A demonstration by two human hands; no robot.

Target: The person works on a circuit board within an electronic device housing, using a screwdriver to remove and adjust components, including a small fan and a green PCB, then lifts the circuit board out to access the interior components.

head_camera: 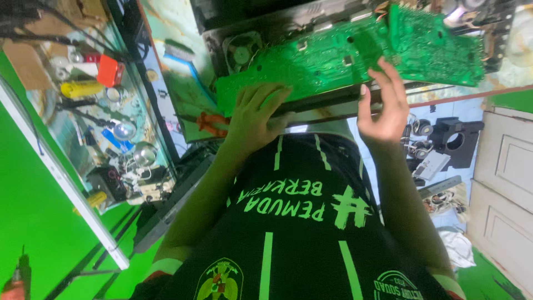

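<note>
Both hands rest on a long green circuit board at the near edge of the worktop.

The left hand (256, 114) lies flat with fingers spread over the near edge of the circuit board (355, 53), pinching nothing; the right hand (383, 103) is open too, fingers stretched up onto the board's near side, thumb apart; the board lies across a dark metal chassis (261, 30) on the worktop (177, 83); orange-handled pliers (211, 122) sit just beside the left hand at the worktop's near edge; a glass shelf (72, 111) of clutter stands beyond the worktop's left edge.
</note>
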